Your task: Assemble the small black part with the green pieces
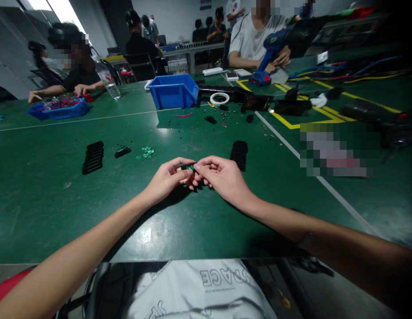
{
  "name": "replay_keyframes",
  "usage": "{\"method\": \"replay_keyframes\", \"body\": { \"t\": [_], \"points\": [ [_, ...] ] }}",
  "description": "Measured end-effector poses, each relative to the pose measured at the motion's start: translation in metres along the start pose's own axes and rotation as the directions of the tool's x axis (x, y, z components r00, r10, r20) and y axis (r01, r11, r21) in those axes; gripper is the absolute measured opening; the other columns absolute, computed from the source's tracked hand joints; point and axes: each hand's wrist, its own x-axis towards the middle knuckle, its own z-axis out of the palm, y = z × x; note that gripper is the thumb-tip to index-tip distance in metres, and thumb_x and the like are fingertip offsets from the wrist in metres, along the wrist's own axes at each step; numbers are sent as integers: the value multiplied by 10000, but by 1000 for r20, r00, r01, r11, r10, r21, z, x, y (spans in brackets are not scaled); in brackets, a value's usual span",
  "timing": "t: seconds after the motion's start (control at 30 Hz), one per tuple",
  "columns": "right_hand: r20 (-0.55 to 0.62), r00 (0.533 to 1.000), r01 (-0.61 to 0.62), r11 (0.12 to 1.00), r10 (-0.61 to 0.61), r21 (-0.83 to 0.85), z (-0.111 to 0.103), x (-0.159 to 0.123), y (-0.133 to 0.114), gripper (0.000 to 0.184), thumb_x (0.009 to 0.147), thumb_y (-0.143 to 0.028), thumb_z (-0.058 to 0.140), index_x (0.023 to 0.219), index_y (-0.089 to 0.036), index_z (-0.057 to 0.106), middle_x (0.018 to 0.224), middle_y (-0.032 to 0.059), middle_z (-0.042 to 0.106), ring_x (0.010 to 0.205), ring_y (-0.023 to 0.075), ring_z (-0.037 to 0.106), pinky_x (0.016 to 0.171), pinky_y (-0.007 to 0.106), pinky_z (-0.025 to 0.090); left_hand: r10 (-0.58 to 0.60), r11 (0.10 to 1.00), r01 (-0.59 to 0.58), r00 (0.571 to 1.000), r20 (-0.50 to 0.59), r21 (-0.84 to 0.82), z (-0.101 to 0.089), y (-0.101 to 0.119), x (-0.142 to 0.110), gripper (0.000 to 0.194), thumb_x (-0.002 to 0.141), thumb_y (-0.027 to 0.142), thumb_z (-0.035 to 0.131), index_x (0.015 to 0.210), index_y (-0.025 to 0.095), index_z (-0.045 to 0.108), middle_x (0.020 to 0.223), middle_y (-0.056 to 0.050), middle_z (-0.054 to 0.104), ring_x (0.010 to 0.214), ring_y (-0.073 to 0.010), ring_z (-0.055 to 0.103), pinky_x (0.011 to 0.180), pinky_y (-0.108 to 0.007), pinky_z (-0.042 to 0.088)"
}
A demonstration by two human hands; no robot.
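My left hand [171,177] is closed round a small black part [184,167] with a bit of green on it, held just above the table. My right hand [224,177] meets it there, thumb and forefinger pinched at the part's right end; the fingers hide most of it. To the left lie a small heap of green circuit boards [147,152] and a black piece with tiny bits on it [122,152]. A row of black slotted parts [93,157] lies farther left. Another black row [239,155] sits just beyond my right hand.
A blue bin [174,91], a white tape roll [219,98] and scattered scraps are farther back on the green table [142,230]. A blue cordless drill [267,57] stands before a co-worker. At the left, another person reaches by blue trays [66,110]. Cables [342,71] lie at the right.
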Motion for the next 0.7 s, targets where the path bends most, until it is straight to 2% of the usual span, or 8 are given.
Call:
{"method": "replay_keyframes", "body": {
  "t": [0.17, 0.3, 0.7],
  "points": [
    [-9, 999, -39, 999, 39, 9, 0, 1, 0, 219, 853, -383, 722, 876, -166, 708, 714, 29, 698, 614, 135, 626, 524, 249, 470, 71, 980, -56, 995, -75, 189, 2, -2, -1, 406, 890, 301, 704, 1246, 115, 645, 897, -86, 755, 783, -190, 706, 790, -315, 547],
    [3, 997, -76, 996, 76, 42, -1, 3, 1, 221, 832, -378, 733, 872, -163, 703, 710, 27, 702, 602, 127, 623, 518, 245, 460, 101, 961, -78, 992, -73, 264, 3, -5, -2, 462, 917, 306, 677, 1338, 125, 614, 921, -79, 752, 812, -179, 692, 805, -298, 530],
    [33, 995, -100, 988, 97, 116, 0, 4, -2, 218, 828, -356, 747, 831, -146, 688, 679, 15, 691, 545, 91, 574, 477, 217, 420, 94, 960, -89, 996, -6, 266, -2, -9, 1, 525, 932, 363, 664, 1378, 102, 576, 1018, -109, 757, 879, -199, 707, 842, -342, 562]
  ]
}}
